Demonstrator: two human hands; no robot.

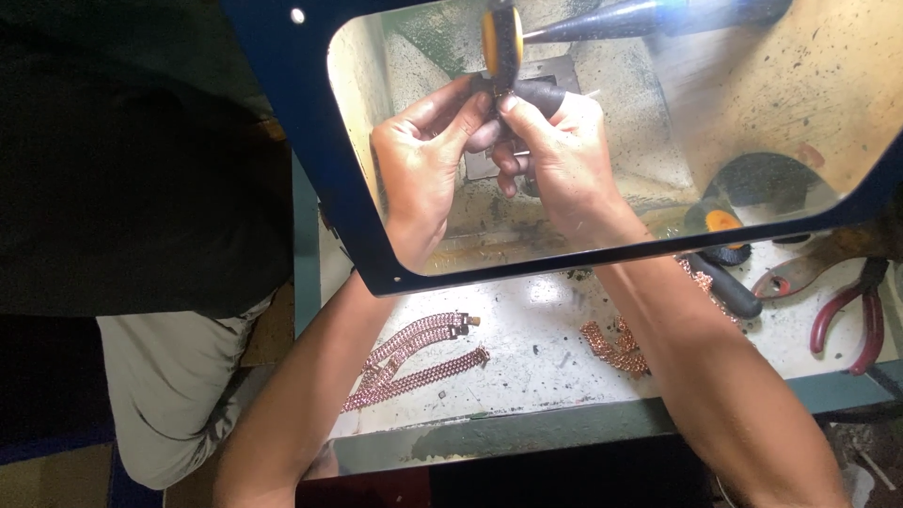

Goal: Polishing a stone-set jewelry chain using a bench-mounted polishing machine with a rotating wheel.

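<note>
Left hand and right hand meet behind the clear shield with dark blue frame, at 12 o'clock of the view. Both grips pinch one small dark workpiece, pressed against the yellow-and-black polishing wheel just above the fingertips. Workpiece mostly hidden by fingers; shape and material can't be made out.

On the white desk, 6 o'clock of the hands: two copper-coloured flat chain bracelets lying side by side, touching. At 5 o'clock: heaped copper chain, partly under the right forearm. At 3 o'clock: red-handled pliers, cut off at the frame edge.
</note>
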